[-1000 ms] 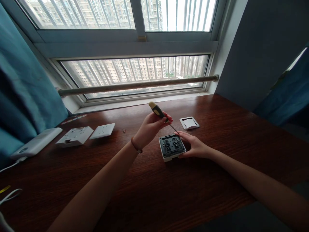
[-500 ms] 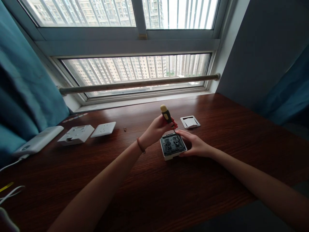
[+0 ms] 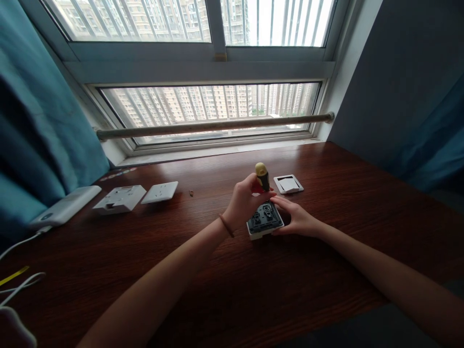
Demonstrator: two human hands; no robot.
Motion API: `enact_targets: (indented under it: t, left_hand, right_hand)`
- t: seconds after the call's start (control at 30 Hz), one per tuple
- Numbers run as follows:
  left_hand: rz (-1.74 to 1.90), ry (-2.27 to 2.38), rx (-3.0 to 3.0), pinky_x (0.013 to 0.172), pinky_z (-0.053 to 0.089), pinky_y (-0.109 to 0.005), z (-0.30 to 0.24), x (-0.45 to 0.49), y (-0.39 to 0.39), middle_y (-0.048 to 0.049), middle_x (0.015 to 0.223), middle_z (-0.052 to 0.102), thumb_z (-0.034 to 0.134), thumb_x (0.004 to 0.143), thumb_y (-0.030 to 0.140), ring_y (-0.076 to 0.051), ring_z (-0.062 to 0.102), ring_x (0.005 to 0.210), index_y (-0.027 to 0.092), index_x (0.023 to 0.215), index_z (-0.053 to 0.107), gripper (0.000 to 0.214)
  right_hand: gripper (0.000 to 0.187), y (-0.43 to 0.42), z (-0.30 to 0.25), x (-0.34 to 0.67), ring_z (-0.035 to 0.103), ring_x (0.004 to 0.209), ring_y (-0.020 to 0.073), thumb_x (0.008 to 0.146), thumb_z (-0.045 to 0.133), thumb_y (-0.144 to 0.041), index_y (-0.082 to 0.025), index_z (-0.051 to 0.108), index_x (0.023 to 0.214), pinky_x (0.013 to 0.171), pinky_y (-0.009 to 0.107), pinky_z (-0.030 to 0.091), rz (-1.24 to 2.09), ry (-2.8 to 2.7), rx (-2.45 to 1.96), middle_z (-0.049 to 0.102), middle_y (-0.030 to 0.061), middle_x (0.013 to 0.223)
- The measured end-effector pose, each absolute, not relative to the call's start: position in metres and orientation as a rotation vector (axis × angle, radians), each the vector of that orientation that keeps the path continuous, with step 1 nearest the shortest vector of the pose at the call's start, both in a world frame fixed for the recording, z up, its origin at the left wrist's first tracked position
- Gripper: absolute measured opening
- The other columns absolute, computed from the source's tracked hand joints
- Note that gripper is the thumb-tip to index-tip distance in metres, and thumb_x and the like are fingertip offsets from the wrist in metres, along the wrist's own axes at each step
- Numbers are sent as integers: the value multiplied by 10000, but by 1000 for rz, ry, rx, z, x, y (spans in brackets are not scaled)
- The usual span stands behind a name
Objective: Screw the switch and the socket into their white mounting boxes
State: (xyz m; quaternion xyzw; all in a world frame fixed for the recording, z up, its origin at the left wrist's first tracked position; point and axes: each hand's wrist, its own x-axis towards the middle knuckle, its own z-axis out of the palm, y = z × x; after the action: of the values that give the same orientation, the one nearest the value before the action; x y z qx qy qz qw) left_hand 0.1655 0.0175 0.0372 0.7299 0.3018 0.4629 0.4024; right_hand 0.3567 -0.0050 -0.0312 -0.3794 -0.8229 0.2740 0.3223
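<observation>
My left hand [image 3: 246, 200] is closed around a screwdriver [image 3: 262, 177] with a yellow and black handle, held nearly upright. Its tip is hidden behind my fingers, over the far side of a wall switch [image 3: 267, 222]. The switch has a dark inner face showing and a white box beneath; it lies on the table. My right hand [image 3: 297, 217] grips the switch's right side between thumb and fingers. Beyond it lies a white switch cover [image 3: 289, 184] with its rocker plate tilted in the frame.
To the left on the brown wooden table [image 3: 203, 290] are two small screws [image 3: 191, 193], a white socket panel [image 3: 160, 192], a white mounting box [image 3: 120, 199] and a white power strip-like block [image 3: 67, 207] with a cable. A white cord [image 3: 22, 286] lies at the near left. Windows stand behind.
My left hand and the screwdriver have shifted right relative to the switch, and the screwdriver stands more upright. My right hand keeps its hold. The whole view has shifted slightly.
</observation>
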Motion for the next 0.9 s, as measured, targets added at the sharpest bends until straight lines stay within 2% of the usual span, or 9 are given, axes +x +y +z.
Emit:
enact_targets:
  t: [0.13,0.27,0.43,0.5,0.57,0.73,0.9]
  left_hand:
    - [1039,538,1752,789,492,-321,44,165,16,-79,884,645,635,743,253,-177,618,833,127,888,564,205]
    - [1039,514,1712,794,484,-321,44,166,16,-76,867,648,634,739,247,-179,616,840,128,892,569,204]
    - [1283,838,1786,639,470,-264,28,169,18,-11,694,615,760,582,298,-149,580,664,152,714,549,288]
    - [1347,997,1838,567,431,-248,23,170,19,11,605,571,759,574,332,-128,530,578,153,654,547,289]
    - [1355,1047,1881,561,411,-248,20,171,19,12,591,558,730,613,359,-121,509,560,152,646,565,266]
    - [1263,877,1837,681,441,-276,28,176,19,-36,776,609,671,692,340,-152,562,719,149,766,591,220]
    - [1086,728,1376,809,452,-330,45,175,12,-85,1015,577,646,701,172,-186,566,935,156,979,486,321]
  right_hand:
    - [880,-4,-33,357,311,1295,281,563,762,-399,-215,374,1331,1067,442,261,711,-2155,-998,393,109,1377]
    - [878,-4,-34,357,299,1300,286,561,765,-393,-199,379,1326,1068,445,259,711,-2146,-1023,392,120,1375]
    - [827,-6,-32,355,377,1251,284,537,780,-379,-202,439,1269,1035,425,327,767,-2108,-1031,424,108,1342]
    - [831,-7,-31,355,387,1242,286,533,784,-371,-194,437,1266,1029,426,335,779,-2096,-1032,424,113,1337]
    - [839,-7,-30,354,371,1253,291,534,784,-367,-190,428,1273,1037,434,320,783,-2090,-1047,420,117,1339]
    - [848,-6,-33,355,344,1270,298,540,781,-364,-216,414,1290,1044,458,302,803,-2080,-1035,409,107,1353]
    - [856,-5,-37,356,334,1279,293,549,779,-359,-232,395,1304,1054,453,290,793,-2075,-1014,374,98,1381]
